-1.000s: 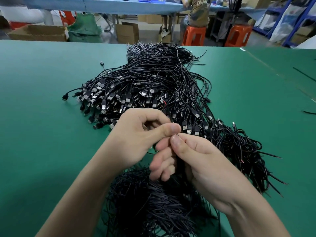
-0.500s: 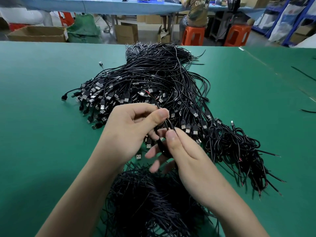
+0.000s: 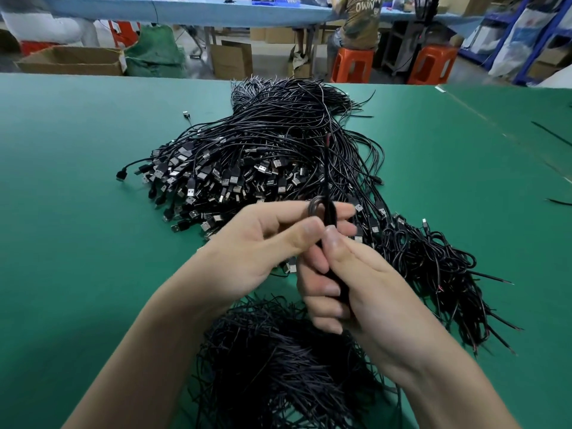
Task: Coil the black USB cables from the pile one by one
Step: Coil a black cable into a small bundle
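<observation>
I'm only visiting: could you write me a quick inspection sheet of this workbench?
Surface: green table.
Job's things: pile of black USB cables, plugs towards the person; held cable, partly looped.
Clutter: stray cable pieces at the far right.
Hands: left hand and right hand both pinch the held cable.
Cables: near bundle below the hands; wire-end heap to the right.
Surroundings: orange stools, cardboard box, seated person, blue table.

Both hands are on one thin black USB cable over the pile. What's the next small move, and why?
Probably wind the free tail round the loop. The left hand and right hand pinch the thin black USB cable with only a small loop formed, while its long straight end stands up over the heap of black cables, not yet coiled.
</observation>
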A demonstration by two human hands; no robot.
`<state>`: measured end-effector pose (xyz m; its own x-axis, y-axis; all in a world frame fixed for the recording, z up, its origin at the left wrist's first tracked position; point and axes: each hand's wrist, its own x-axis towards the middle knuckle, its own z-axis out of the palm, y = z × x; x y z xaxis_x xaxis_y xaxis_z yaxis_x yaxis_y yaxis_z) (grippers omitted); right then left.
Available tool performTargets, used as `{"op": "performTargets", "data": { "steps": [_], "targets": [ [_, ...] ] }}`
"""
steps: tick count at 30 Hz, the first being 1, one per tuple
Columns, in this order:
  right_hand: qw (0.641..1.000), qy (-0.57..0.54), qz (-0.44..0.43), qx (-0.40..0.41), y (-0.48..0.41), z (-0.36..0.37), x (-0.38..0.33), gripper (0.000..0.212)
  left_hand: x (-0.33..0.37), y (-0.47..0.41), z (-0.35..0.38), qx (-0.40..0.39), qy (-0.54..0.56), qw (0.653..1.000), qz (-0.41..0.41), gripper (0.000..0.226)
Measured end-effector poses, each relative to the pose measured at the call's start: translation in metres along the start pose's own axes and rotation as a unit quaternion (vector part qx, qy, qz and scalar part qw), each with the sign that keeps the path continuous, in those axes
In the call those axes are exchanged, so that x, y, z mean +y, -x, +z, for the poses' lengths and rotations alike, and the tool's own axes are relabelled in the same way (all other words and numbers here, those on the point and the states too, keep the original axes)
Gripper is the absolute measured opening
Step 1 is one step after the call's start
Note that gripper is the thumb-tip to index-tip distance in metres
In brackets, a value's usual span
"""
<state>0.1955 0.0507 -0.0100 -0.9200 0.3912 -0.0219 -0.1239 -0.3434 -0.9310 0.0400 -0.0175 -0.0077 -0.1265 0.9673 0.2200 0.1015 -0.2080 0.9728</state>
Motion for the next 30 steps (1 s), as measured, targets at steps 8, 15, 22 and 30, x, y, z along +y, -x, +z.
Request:
{"op": "performTargets", "data": {
  "steps": [8, 15, 22, 30],
  "targets": [
    [0.997, 0.073, -0.021, 0.013, -0.002, -0.009, 0.003, 0.041, 0.002, -0.001, 0.004, 0.027, 0.011, 0.998, 0.052, 0.015],
    [0.997, 0.058, -0.045, 0.031, -0.005, -0.017, 0.006, 0.047, 0.002, -0.005, 0.016, 0.105, 0.01, 0.989, 0.108, 0.013],
    [0.952, 0.22, 0.022, 0.211, -0.005, -0.037, 0.007, 0.062, 0.003, -0.003, 0.002, 0.286, -0.199, 0.913, 0.214, 0.013],
    [0.996, -0.021, -0.035, 0.082, -0.015, -0.024, 0.009, 0.054, 0.0, -0.003, 0.011, 0.148, -0.439, 0.828, 0.316, 0.018]
  ]
}}
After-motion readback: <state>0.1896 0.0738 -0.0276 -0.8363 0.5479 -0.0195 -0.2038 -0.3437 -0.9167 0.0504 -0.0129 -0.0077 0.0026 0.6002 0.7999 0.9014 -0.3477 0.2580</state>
